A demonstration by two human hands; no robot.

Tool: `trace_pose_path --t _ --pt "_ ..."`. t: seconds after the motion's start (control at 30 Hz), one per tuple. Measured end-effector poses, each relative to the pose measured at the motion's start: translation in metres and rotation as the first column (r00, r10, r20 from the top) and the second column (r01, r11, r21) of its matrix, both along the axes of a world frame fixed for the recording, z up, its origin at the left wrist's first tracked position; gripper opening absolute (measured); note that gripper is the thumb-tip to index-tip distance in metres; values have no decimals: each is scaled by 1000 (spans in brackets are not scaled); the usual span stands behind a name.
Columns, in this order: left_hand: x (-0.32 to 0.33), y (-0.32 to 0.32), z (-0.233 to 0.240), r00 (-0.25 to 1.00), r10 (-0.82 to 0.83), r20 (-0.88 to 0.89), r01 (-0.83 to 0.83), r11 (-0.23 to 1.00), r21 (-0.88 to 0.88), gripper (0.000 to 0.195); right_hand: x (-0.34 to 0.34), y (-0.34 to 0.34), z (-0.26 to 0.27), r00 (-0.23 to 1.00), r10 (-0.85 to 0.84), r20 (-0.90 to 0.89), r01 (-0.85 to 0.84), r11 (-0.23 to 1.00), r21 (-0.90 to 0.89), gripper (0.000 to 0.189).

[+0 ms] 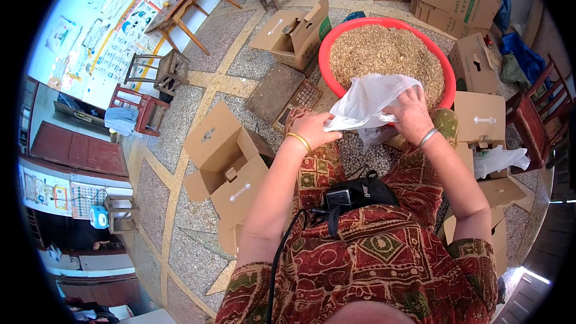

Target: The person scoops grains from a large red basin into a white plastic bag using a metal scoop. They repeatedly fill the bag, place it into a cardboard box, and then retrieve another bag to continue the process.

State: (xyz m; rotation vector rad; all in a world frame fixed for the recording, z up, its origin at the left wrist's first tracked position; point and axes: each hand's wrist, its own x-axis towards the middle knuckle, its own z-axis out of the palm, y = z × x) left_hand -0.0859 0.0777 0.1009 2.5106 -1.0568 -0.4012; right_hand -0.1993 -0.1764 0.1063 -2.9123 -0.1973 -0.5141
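Observation:
A white plastic bag [366,99] is spread between my two hands, over the near rim of a large red plastic tub [325,60]. My left hand [312,130] pinches the bag's left edge. My right hand [410,112] grips its right side, with some fingers hidden behind or inside the film. Pale brown grain-like material [387,54] fills the tub. Part of the bag, bearing print, hangs below between my knees. What the bag holds cannot be seen.
Opened cardboard boxes stand left [256,153], behind [292,49] and right [479,110] of me. A calculator-like keypad [306,95] lies beside a dark flat board [275,87]. Another white bag [499,162] rests on a right-hand box. A red wooden chair [528,121] stands far right.

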Motion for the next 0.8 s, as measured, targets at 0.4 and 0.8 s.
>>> trace_pose_path --t 0.4,0.8 --pt "5 -14 -13 761 23 -648 -511 637 -578 39 -8 -16 -4 986 10 -167 -39 984 -172 28" --pt "-30 -37 26 732 -172 -660 -449 606 -657 52 7 5 7 938 294 -183 -207 901 382 40"
